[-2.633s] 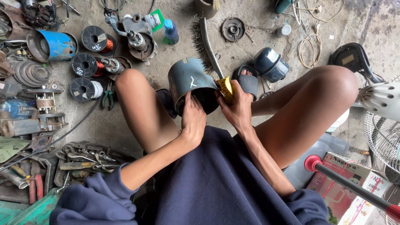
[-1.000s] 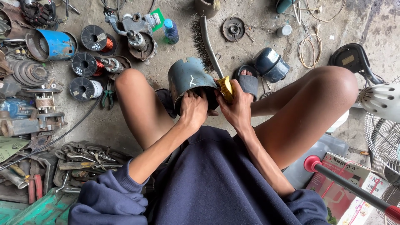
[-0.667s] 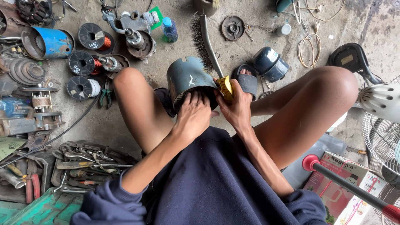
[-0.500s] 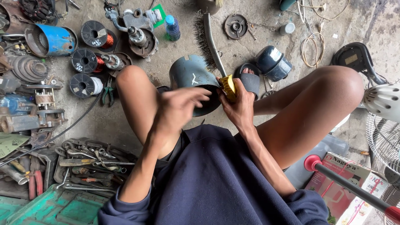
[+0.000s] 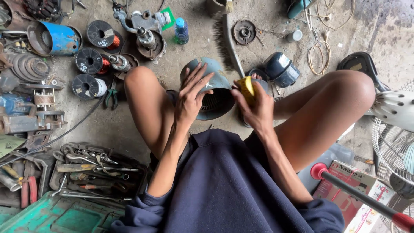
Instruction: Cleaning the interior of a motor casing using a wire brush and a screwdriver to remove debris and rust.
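Note:
A grey-blue round motor housing (image 5: 217,86) lies on its side on the concrete between my knees, its open end with the inner windings facing me. My left hand (image 5: 192,97) rests flat on the housing's left rim, fingers spread. My right hand (image 5: 256,108) is closed around a yellow handle (image 5: 247,86) of a tool, held just right of the housing's opening. What the tool's tip touches is hidden.
Copper wire spools (image 5: 92,60) and a blue motor shell (image 5: 58,39) lie at the left. A tray of wrenches and pliers (image 5: 86,170) sits at lower left. A long brush (image 5: 228,39), a dark cylinder (image 5: 282,69), a fan (image 5: 394,142) and cartons (image 5: 358,190) are around me.
My left hand came out of the housing's opening, lifted, and now lies spread on its left rim. The right hand kept the yellow handle in place.

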